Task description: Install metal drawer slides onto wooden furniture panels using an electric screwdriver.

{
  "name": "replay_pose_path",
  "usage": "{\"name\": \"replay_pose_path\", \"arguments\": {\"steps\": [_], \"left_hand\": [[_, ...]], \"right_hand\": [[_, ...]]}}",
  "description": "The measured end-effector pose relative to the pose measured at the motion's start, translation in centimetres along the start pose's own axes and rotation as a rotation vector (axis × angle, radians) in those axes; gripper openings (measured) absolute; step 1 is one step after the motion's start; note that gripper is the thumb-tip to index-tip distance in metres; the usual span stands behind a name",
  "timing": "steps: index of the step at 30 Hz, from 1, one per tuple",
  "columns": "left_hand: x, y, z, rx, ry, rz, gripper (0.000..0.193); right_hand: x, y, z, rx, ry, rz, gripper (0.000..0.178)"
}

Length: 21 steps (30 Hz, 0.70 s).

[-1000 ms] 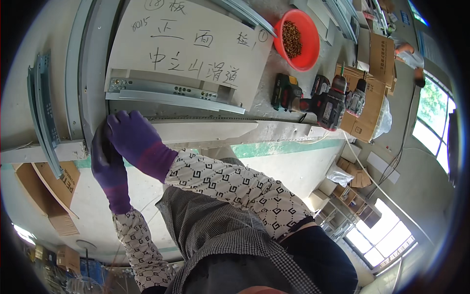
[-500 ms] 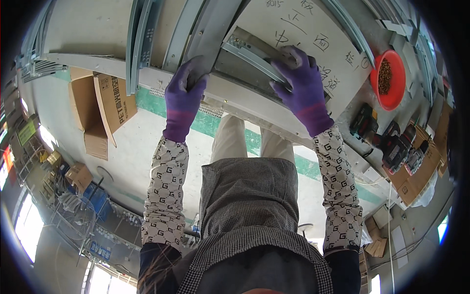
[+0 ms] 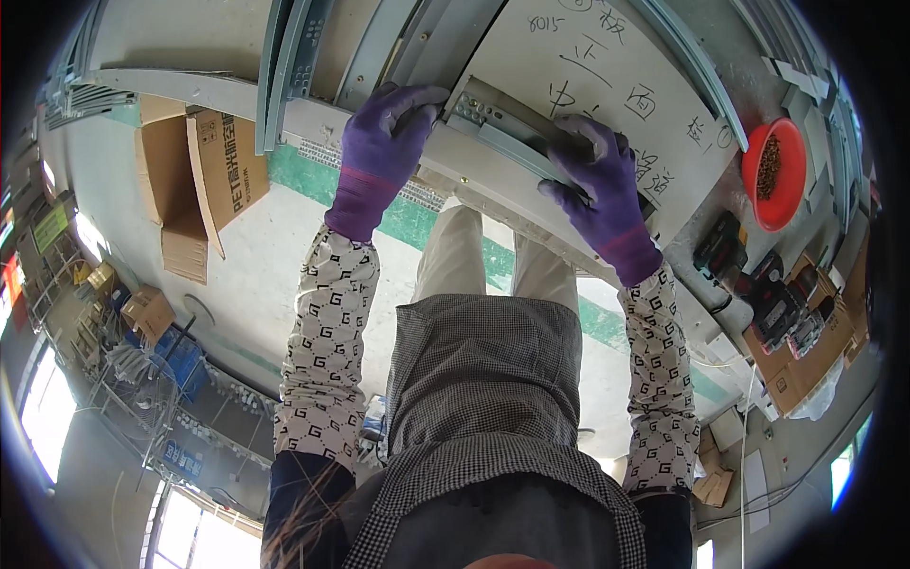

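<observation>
Both my hands wear purple work gloves with greyish finger parts. My left hand is closed at the bench's front edge, fingertips and thumb brought together beside the left end of a short metal rail; whatever they pinch is hidden. My right hand grips that short rail near its right end, fingers over the far side and thumb on the near side. The rail lies slantwise along the near edge of a white board with black handwriting. Left of the board, long grey metal strips run away from me.
Upright metal profiles stand left of my hands. A red bowl of small brass-coloured screws sits at the right, with cordless drills nearer me. An open cardboard box is on the floor at left. Another long profile borders the board.
My left hand has shifted right, from the end of the grey strip to the short rail's left end, and its fingers have drawn together. My right hand stays on the rail. The view has shifted slightly.
</observation>
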<state>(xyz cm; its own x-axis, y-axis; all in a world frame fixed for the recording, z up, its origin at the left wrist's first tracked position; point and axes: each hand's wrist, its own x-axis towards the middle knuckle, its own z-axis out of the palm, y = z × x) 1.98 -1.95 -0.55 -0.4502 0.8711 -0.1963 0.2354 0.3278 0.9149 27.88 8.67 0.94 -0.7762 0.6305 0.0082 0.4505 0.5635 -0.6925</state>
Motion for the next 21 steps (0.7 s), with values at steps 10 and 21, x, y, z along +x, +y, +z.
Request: {"name": "replay_pose_path", "arguments": {"steps": [10, 21], "left_hand": [[0.34, -0.01, -0.45, 0.053, -0.083, -0.035, 0.018], [0.25, -0.22, -0.6, 0.048, -0.104, 0.038, 0.019]], "right_hand": [[0.02, 0.09, -0.12, 0.007, -0.043, -0.025, 0.036], [0.24, 0.21, -0.18, 0.019, -0.06, -0.054, 0.035]]}}
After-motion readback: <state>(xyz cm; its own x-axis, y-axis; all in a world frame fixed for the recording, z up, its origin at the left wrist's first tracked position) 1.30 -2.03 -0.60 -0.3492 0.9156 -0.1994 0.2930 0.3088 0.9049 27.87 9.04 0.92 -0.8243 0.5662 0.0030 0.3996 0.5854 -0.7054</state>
